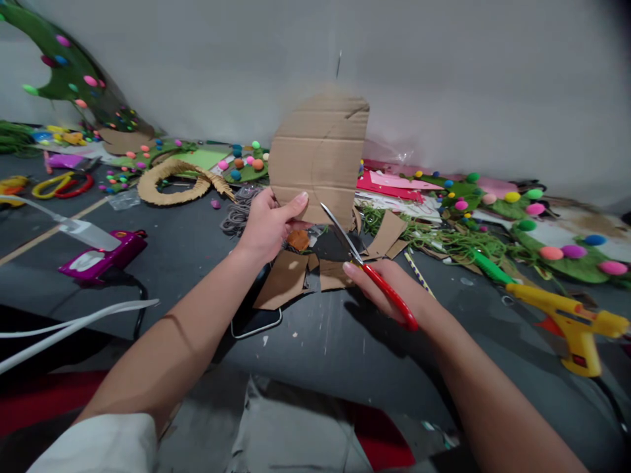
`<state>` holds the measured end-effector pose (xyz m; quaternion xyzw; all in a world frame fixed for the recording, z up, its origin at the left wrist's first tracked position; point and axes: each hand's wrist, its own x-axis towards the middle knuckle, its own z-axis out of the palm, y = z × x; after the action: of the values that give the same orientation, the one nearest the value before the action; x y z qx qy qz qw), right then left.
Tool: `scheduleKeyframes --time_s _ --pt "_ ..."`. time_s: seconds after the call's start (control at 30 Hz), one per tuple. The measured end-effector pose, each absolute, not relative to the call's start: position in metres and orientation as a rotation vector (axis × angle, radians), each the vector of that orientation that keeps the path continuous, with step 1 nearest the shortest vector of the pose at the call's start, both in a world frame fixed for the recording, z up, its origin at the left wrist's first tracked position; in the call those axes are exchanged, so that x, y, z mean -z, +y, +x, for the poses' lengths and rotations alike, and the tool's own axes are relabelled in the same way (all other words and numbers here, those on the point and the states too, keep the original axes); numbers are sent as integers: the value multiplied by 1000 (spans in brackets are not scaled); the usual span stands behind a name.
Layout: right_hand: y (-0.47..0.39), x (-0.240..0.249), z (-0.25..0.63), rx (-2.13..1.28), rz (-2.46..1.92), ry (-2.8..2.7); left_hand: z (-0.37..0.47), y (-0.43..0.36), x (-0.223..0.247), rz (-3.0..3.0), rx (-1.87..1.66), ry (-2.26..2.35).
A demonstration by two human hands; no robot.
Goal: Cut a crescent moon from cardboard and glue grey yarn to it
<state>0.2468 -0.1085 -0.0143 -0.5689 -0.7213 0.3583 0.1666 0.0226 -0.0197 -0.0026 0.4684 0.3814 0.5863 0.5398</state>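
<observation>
Upright above the dark table (315,348), a cardboard piece (320,151) with a rounded left edge and a drawn curved line is held at its lower left by my left hand (271,223), thumb on its face. My right hand (389,286) is closed on red-handled scissors (389,295). Their blades point up and left, with the tips by the cardboard's lower edge; whether they touch it I cannot tell. Beneath the cardboard lie cut scraps (283,279), partly over a phone (256,323).
A yellow glue gun (566,315) lies at the right. On the left are a purple power adapter (106,256) with cables, a braided ring (172,184) and more scissors (64,186). Green yarn (444,240) and felt pieces with pompoms line the wall.
</observation>
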Motion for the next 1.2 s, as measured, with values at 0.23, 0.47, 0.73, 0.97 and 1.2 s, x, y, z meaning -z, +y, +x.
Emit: scheduleKeyframes --time_s 0.23,0.47,0.73,0.97,1.2 --pt "-108 17 243 -931 -1676 -2011 22 -19 5 1141 -1380 903" --pt "-108 21 235 -943 -1710 -1963 19 -16 4 1101 -1389 908" --pt "-106 23 238 -1064 -1621 -1911 20 -14 7 1033 -1387 907" --pt "-110 15 243 -1276 -1532 -1922 11 -7 5 1023 -1546 956" --pt "-110 12 243 -1272 -1533 -1915 16 -12 6 1051 -1418 892"
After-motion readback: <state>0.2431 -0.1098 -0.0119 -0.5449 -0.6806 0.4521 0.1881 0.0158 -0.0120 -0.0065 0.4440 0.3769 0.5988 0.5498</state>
